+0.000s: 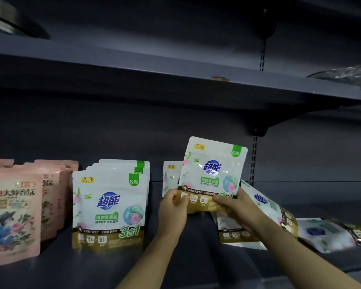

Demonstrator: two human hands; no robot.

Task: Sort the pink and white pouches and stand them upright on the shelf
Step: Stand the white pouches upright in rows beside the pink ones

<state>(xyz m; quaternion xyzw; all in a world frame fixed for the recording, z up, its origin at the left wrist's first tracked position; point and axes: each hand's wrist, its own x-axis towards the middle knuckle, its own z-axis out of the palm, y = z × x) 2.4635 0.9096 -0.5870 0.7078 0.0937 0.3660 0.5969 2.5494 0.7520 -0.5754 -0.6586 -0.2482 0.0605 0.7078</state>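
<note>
I hold one white pouch (213,170) upright above the dark shelf (104,265), gripped at its gold bottom edge by my left hand (172,209) and my right hand (236,211). Behind it another white pouch (171,178) stands upright. A row of several white pouches (108,207) stands at centre left. Several pink pouches (13,215) stand in rows at the far left. To the right, white pouches (269,207) lie tipped over and flat (325,234) on the shelf.
An upper shelf board (175,80) hangs overhead with a clear wrapped item (346,75) on its right end. A slotted upright rail (253,159) runs down the back panel at right.
</note>
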